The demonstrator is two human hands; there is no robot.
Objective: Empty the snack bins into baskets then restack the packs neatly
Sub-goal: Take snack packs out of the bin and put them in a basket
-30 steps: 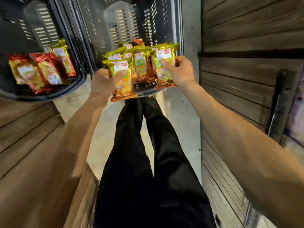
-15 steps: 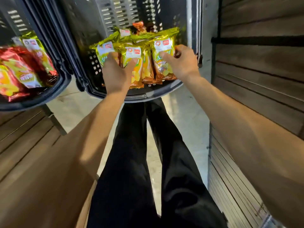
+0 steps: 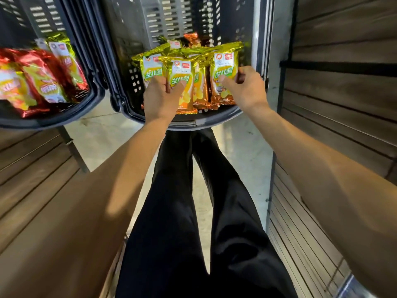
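Note:
Several gold-and-orange snack packs (image 3: 199,82) stand in a row inside a dark slotted basket (image 3: 184,122) straight ahead. My left hand (image 3: 160,100) grips the front left pack (image 3: 182,82), thumb across its face. My right hand (image 3: 245,89) holds the rightmost pack (image 3: 224,69), thumb on the front and fingers behind it. A second dark basket (image 3: 49,120) at the left holds red and gold packs (image 3: 43,80).
Brown slatted wooden shelving (image 3: 343,93) rises at the right, and more of it (image 3: 32,168) runs along the left. My legs in black trousers (image 3: 193,211) stand on the pale floor (image 3: 96,130) between the two sides, below the baskets.
The packs have moved from above the rim down into the basket, both hands going with them. The view has tilted, so the baskets sit lower and larger in frame.

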